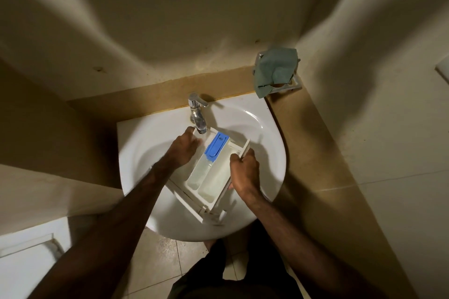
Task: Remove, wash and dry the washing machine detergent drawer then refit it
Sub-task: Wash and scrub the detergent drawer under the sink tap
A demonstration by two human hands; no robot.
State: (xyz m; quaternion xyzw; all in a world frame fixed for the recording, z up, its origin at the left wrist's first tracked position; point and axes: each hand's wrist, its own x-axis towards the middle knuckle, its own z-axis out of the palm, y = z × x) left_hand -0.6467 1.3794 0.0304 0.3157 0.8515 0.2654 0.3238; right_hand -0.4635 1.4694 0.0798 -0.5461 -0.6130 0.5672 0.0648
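While water is running from the tap (198,120) into its far end, the detergent drawer (211,172) is lying tilted across the sink (272,153), the right hand (244,173) curling its fingers (235,158) round the right wall to steady it and the left hand (184,147) reaching inside, its fingers hidden, likely scrubbing

The detergent drawer (209,172) spans the basin (264,153) diagonally at frame centre, filling most of the bowl. The tap (198,116) overhangs its upper end, blocking access from above there. Open basin remains at right centre and lower left. A green cloth (274,70) on a wall rack (295,82) occupies the upper-right corner.
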